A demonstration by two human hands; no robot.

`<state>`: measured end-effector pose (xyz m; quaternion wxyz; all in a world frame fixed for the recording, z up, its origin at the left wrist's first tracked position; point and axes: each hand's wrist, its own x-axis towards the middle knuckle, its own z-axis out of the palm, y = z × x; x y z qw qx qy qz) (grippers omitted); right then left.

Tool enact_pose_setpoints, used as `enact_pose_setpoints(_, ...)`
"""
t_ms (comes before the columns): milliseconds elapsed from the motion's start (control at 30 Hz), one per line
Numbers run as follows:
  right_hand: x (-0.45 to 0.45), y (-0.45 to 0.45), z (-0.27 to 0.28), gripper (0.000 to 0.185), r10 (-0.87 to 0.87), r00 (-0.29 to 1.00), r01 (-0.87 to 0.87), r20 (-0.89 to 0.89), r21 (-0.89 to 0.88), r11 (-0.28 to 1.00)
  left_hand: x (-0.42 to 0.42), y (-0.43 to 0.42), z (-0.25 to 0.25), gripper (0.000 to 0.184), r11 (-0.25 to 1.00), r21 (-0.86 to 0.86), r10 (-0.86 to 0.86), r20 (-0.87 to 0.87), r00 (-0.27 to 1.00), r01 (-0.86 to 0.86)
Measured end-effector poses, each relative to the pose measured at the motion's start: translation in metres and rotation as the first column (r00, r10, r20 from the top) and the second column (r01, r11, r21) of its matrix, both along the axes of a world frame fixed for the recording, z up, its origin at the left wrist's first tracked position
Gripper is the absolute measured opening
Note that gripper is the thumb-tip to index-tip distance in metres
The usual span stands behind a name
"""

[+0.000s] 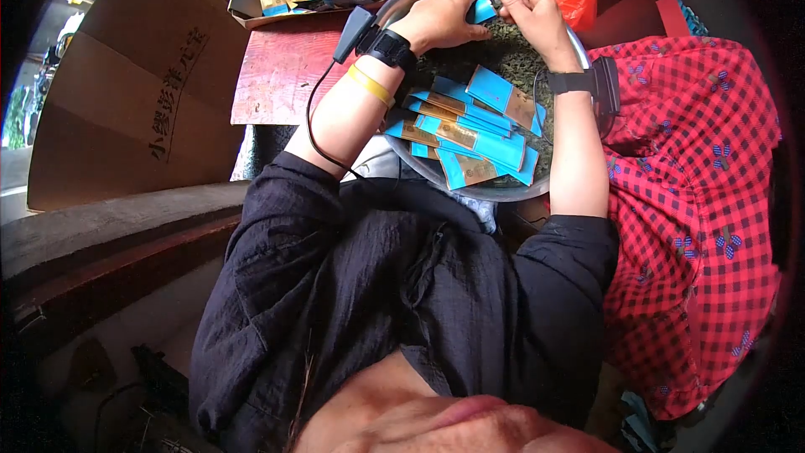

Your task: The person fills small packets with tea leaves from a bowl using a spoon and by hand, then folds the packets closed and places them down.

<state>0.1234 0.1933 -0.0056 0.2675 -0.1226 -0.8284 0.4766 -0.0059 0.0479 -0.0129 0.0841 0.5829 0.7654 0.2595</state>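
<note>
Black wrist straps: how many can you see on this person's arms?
2: one black strap is on the left arm, the other black strap on the right arm, each at the wrist. No others show.

Both forearms [580, 151] stretch forward, the left hand [444, 21] curled, the right hand [534, 21] pinching.

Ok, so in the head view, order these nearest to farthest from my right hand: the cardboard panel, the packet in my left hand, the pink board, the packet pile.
From your right hand:
1. Packet, just left, in your left hand
2. Packet pile, in the basin
3. Pink board, left
4. Cardboard panel, far left
</note>
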Motion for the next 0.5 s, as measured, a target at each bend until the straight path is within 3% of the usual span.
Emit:
enact_pose_setpoints(67,-0.001,-0.007,0.003,0.027,-0.019,1.0,0.018,0.009,0.06,0.998,0.0,0.0,-0.001,0.053,1.0,0.03,-0.003,-0.058,0.998,0.005)
enact_pose_setpoints(133,-0.001,-0.012,0.006,0.026,-0.113,0.992,0.125,-0.052,0.37,0.921,-0.001,0.001,-0.001,0.055,0.999,0.035,0.006,-0.036,0.999,-0.004)
enact_pose_setpoints(200,0.0,-0.019,0.011,0.026,-0.12,0.99,0.136,-0.067,0.339,0.931,-0.001,0.001,-0.001,0.056,0.999,0.04,0.013,-0.014,1.0,-0.012)
enact_pose_setpoints(300,0.003,-0.034,0.024,0.021,-0.192,0.979,0.202,-0.068,0.456,0.867,-0.003,0.002,-0.002,0.054,0.988,0.155,0.016,0.033,0.999,-0.021)
enact_pose_setpoints(500,0.003,-0.048,0.036,0.018,-0.136,0.957,0.266,-0.257,0.585,0.766,-0.003,0.005,-0.002,0.049,0.942,0.333,0.009,0.068,0.998,-0.031)
